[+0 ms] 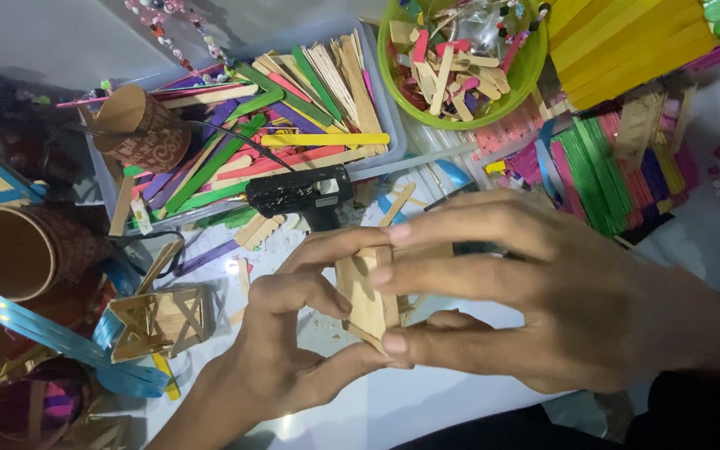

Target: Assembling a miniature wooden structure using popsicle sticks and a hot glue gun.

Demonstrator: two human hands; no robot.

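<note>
I saw left hand (293, 333) and right hand (527, 292) both grasping a small wooden stick panel (366, 296), black glue gun (300, 193) at 12 o'clock, wooden stick frame (158, 321) at 9 o'clock.

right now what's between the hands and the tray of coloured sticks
In the head view, a black glue gun lies between the hands' wooden stick piece and the tray of coloured sticks.

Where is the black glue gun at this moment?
In the head view, the black glue gun lies near the middle of the table, just above both hands, at the front edge of the tray of coloured sticks.
</note>
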